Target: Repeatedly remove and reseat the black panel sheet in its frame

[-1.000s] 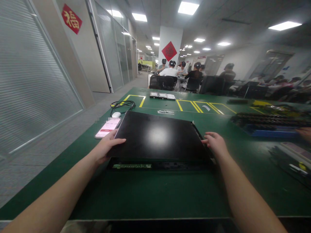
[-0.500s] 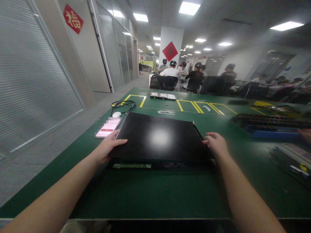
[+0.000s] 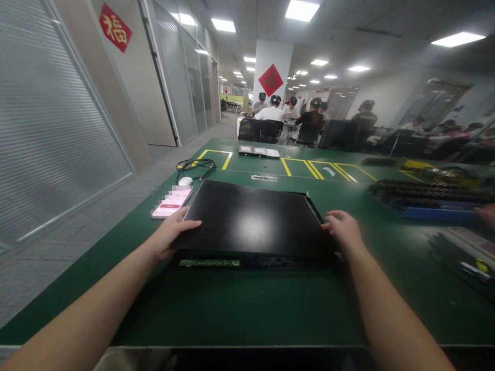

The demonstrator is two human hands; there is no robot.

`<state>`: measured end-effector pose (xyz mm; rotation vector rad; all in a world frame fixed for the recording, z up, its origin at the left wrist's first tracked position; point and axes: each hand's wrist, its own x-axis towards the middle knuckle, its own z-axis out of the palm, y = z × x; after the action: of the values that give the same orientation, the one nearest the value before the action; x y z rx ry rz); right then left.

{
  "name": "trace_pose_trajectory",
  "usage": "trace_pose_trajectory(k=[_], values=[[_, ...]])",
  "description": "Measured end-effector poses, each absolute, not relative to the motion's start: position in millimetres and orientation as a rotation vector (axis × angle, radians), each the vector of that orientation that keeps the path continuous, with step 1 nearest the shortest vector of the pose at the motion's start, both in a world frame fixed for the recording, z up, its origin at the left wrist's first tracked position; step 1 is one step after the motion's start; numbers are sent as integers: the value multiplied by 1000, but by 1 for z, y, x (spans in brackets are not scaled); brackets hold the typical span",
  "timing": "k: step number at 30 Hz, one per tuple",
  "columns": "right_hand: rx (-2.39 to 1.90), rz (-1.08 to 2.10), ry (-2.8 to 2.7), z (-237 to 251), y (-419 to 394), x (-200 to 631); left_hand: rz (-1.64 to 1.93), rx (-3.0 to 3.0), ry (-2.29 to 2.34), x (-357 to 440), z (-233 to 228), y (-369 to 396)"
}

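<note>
A black, glossy screen panel (image 3: 247,221) lies slightly askew over a dark frame (image 3: 290,263) on the green table, a bright reflection on its face. A strip of green circuit board (image 3: 209,263) shows along the near side. My left hand (image 3: 172,232) grips the panel's left edge, thumb on top and the other fingers partly hidden. At the right edge, my right hand (image 3: 342,229) is closed with its fingertips against the panel. The frame's far right corner (image 3: 307,196) sticks out past the panel.
Left of the panel are a lit phone (image 3: 172,201), a white mouse (image 3: 185,181) and a coiled black cable (image 3: 196,167). Hard drives (image 3: 259,151) lie at the back. A blue tray (image 3: 433,210) and a person's hand (image 3: 486,214) are at the right.
The panel has shifted slightly leftward and toward me, so more of the frame shows at its far right corner. Both hands keep nearly the same positions.
</note>
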<state>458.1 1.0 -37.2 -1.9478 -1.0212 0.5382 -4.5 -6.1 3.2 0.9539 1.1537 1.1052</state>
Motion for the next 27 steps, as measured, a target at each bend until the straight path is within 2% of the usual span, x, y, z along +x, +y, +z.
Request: trace_pose_trajectory(k=[7, 27], values=[[-1944, 566, -1042, -38, 0, 449, 1144, 941, 1165, -4, 18, -10], [-1995, 422, -1060, -42, 1, 467, 1031, 996, 1088, -1, 2, -6]])
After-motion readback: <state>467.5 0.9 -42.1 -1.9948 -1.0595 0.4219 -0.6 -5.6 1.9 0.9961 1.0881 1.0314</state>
